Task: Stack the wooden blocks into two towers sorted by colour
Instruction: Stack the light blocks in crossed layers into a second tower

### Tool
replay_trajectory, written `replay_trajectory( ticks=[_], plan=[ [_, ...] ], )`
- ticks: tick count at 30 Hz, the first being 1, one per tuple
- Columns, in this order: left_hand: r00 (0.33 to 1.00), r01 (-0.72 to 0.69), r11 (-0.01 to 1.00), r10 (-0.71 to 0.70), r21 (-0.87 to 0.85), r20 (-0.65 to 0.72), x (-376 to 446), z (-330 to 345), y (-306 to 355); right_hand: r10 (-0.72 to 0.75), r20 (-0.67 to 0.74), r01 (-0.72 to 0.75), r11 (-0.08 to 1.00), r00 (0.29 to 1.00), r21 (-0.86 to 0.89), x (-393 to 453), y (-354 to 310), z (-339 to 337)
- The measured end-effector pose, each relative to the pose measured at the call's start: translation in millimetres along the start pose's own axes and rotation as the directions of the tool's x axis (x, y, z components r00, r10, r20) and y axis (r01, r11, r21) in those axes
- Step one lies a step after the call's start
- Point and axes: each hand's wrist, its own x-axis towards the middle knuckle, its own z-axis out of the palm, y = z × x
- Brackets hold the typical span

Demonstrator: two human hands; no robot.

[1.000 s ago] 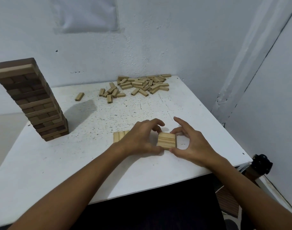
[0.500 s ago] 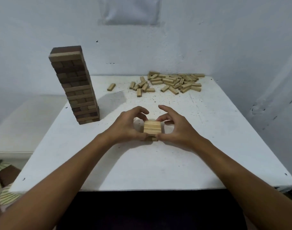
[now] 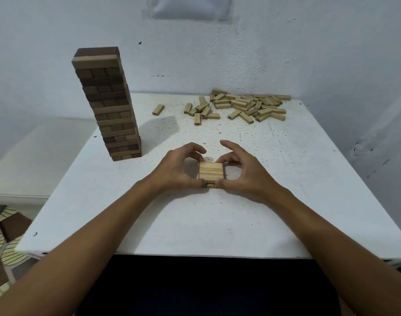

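Here, lines only:
Left hand (image 3: 175, 169): curled, thumb and fingers pinching the left edge of the light stack (image 3: 210, 173).
Right hand (image 3: 245, 171): curled likewise, pinching the stack's right edge; index raised, arched.
Light stack: two layers, low, mid-tabletop (image 3: 195, 220), between both hands.
Dark tower (image 3: 108, 106): tall, upright, far left, well apart from the hands.
Loose pile (image 3: 242, 106): light blocks scattered at the far edge; one stray block (image 3: 158, 109) just left of it.
Containers: none seen.
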Motion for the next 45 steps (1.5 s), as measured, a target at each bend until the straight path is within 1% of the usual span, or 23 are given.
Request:
replay_trajectory(
  ticks=[6,12,18,23,28,33,39,45],
  plan=[
    [1.0,0.005,1.0,-0.005,-0.011,0.001,-3.1,0.1,-1.4,-0.003,0.016,0.004,1.0,1.0,-0.017,0.7,2.6,1.7],
    [1.0,-0.007,1.0,0.007,-0.025,-0.013,-6.0,1.8,-2.6,0.001,0.01,-0.001,1.0,1.0,0.0,-0.1,4.9,2.8],
    [1.0,-0.013,1.0,0.013,-0.023,0.004,-6.3,1.2,-4.1,-0.012,0.023,0.012,1.0,1.0,0.002,-1.2,4.5,2.7],
    [0.999,-0.018,1.0,0.019,-0.022,0.04,-6.9,-2.8,-3.9,0.002,0.095,-0.002,1.0,0.995,-0.002,-2.2,3.3,-5.2],
    [0.998,0.006,1.0,-0.007,0.015,0.064,-4.8,-2.2,-2.5,0.033,0.156,-0.026,0.999,0.987,-0.047,-0.7,2.3,-9.7],
    [0.997,0.016,1.0,-0.017,0.006,0.07,-2.2,4.1,-0.7,0.034,0.149,-0.027,0.999,0.988,-0.047,2.1,2.5,-6.5],
    [1.0,0.009,0.999,-0.007,-0.042,0.029,-3.1,7.2,0.5,0.024,0.147,-0.021,0.999,0.989,-0.028,2.3,0.8,-5.5],
    [1.0,0.022,0.998,-0.021,-0.06,0.016,-3.7,7.5,1.2,0.03,0.136,-0.027,0.999,0.99,-0.025,2.7,1.0,-4.6]
  ],
)
